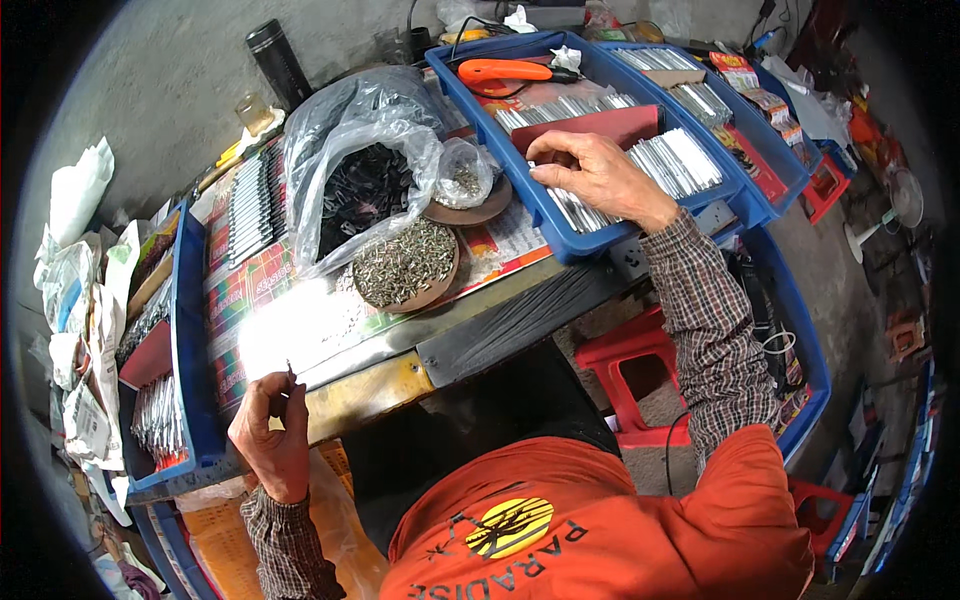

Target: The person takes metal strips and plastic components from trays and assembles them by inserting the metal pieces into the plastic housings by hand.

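My left hand (272, 430) is raised near the front edge of the workbench, pinching a thin dark pin-like piece (290, 369) between thumb and fingers. My right hand (598, 176) reaches into a blue tray (560, 238) on the right, its fingers resting on rows of thin silvery metal strips (680, 160). A dark red card (590, 128) lies in the same tray just beyond that hand. Between the hands stands a round brown dish (405, 265) heaped with small metal pieces.
A clear plastic bag (360, 170) of dark parts sits behind the dish, next to a smaller bag (466, 180) on a second dish. An orange-handled tool (505, 71) lies in the far tray. Another blue tray (190, 350) stands at left. A red stool (630, 375) is below.
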Tool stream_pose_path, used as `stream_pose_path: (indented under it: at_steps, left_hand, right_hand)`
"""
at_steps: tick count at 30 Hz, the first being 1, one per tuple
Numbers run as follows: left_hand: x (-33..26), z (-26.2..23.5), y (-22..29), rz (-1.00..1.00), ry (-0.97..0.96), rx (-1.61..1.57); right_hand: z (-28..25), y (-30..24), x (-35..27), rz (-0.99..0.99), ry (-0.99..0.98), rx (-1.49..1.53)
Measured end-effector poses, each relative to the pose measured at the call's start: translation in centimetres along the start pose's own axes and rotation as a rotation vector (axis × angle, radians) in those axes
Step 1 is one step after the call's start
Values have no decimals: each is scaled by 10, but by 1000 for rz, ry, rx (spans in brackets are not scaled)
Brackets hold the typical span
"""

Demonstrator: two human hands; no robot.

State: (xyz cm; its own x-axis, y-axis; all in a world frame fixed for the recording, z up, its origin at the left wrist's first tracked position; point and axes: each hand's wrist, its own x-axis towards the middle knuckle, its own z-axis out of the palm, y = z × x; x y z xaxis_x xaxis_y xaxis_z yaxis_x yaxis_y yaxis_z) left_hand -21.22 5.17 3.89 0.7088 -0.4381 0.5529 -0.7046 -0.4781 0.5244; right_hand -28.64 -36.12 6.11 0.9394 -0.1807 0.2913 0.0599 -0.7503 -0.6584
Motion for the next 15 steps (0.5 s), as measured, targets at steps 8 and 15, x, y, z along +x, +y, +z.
stream_pose_path:
  at_steps: [8,15]
  left_hand:
    - [-10,-3,-8,-21,-12,-5]
    - [-15,-1,-1,-96,-46,-100]
  right_hand:
    - [-6,-9,1,211,94,143]
    - [-7,-11,-4,296,74,202]
